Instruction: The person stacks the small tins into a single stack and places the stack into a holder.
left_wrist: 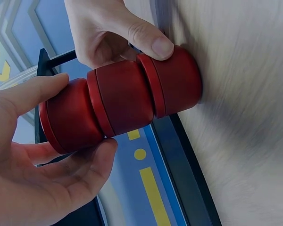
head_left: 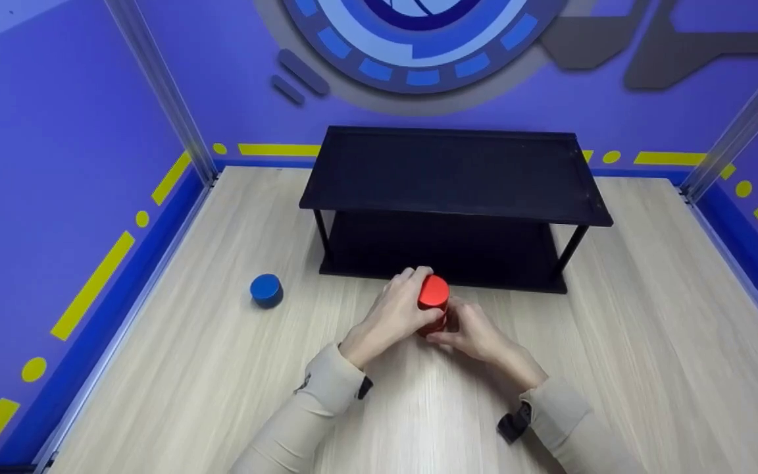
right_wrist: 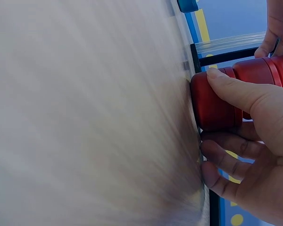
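Three red canisters stand stacked in a column at the table's middle, just in front of the black shelf. My left hand (head_left: 395, 306) grips the top canister (left_wrist: 73, 115) between thumb and fingers. Under it sits the middle canister (left_wrist: 122, 96), slightly out of line with its neighbours. Low on the column, my right hand (head_left: 474, 331) holds the bottom canister (right_wrist: 214, 101), with its thumb along the near side and its fingers curled behind. A short blue canister (head_left: 266, 291) stands apart on the table, to the left of both hands.
A two-tier black shelf (head_left: 451, 174) on thin posts stands at the back of the wooden table (head_left: 221, 368). Blue-purple panels with yellow marks (head_left: 93, 283) enclose the back and sides. Metal corner posts (head_left: 162, 85) rise at the rear.
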